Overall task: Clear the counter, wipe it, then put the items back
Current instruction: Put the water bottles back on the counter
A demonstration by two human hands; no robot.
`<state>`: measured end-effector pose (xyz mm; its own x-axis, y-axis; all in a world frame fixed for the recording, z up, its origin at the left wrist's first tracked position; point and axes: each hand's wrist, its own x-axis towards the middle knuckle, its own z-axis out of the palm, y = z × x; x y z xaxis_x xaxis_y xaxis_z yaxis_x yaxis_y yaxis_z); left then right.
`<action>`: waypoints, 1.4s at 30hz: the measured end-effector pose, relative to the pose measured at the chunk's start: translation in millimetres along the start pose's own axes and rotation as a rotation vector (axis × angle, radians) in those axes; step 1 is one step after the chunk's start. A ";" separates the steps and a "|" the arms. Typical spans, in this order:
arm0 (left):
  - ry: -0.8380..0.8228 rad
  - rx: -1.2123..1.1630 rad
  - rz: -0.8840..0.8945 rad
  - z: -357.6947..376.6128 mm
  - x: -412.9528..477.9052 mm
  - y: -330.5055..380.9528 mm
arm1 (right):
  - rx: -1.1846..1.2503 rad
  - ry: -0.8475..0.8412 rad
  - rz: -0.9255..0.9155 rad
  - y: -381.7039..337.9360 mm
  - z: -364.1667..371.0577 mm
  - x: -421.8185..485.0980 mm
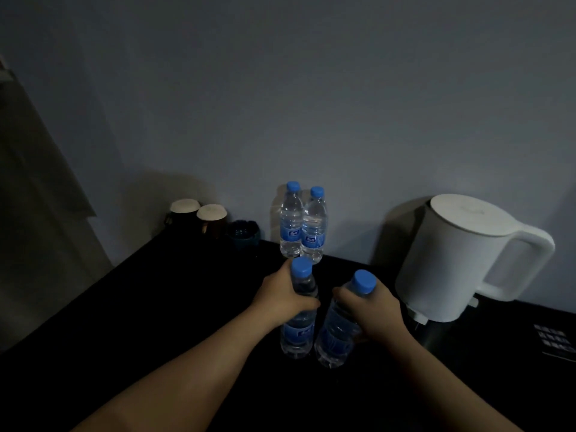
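Observation:
My left hand [282, 299] grips the upper part of a clear water bottle [297, 333] with a blue cap and blue label. My right hand [371, 310] grips a second bottle [335, 338] of the same kind, tilted slightly to the left. Both bottles stand side by side over the dark counter [156, 322]; whether their bases touch it I cannot tell. Two more water bottles [290, 222] [314, 227] stand upright together against the wall behind my hands.
A white electric kettle [458, 257] sits on its base at the right. Two upturned cups [184, 213] [212, 219] and a dark glass ashtray [243, 233] stand at the back left. A dark card with white squares [556, 339] lies at the right edge.

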<state>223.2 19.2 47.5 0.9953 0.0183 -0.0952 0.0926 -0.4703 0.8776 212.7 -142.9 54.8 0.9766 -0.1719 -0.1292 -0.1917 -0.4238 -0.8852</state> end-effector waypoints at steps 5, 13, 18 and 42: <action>-0.039 -0.010 0.012 15.6 50.4 17.2 | -0.010 0.032 -0.024 -6.4 -13.3 46.8; -0.105 -0.036 0.098 38.6 139.0 44.4 | -0.003 0.054 -0.016 -14.4 -27.4 134.7; -0.160 -0.029 0.113 51.5 184.9 57.3 | -0.053 0.078 0.003 -12.0 -33.4 181.9; -0.146 0.164 0.039 73.9 225.4 78.2 | 0.108 0.006 0.081 -20.8 -40.1 221.1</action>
<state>452.6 -78.7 59.9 0.9822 -0.1250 -0.1400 0.0362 -0.6059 0.7947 428.7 -207.8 62.6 0.9577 -0.2071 -0.1996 -0.2577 -0.3101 -0.9151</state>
